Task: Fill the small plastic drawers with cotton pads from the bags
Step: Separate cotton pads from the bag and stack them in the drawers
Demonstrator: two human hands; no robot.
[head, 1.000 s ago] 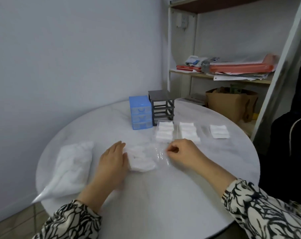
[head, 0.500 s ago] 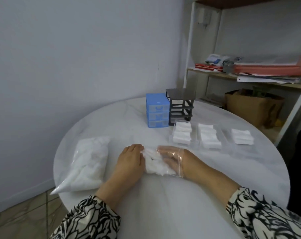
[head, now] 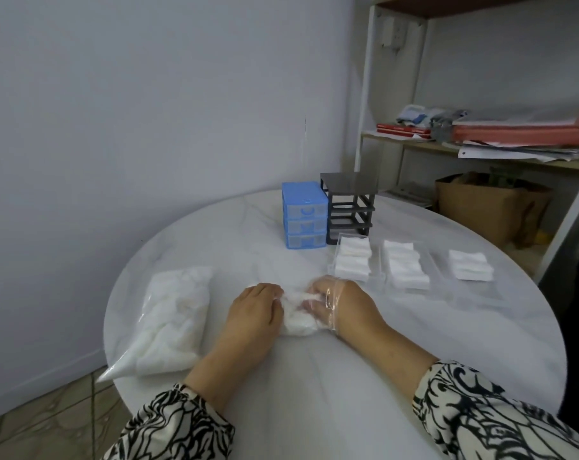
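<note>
A small clear bag of cotton pads (head: 298,322) lies on the round white table (head: 314,376) between my hands. My left hand (head: 253,312) grips the bag's left end with curled fingers. My right hand (head: 346,303) is inside the bag's open mouth, its fingers curled around cotton pads (head: 296,297). Behind them lie three clear drawers with white pads: left (head: 353,257), middle (head: 404,263) and right (head: 469,265). A blue drawer unit (head: 303,219) and an empty black drawer frame (head: 348,204) stand at the back.
A large full bag of cotton pads (head: 173,322) lies at the table's left edge, its corner hanging over. A white shelf (head: 480,141) with papers and a brown paper bag (head: 487,207) stand behind the table on the right. The wall is close on the left.
My right hand went from pinching the bag's opening to reaching inside it. My left hand closed on the bag's end. The view shifted left.
</note>
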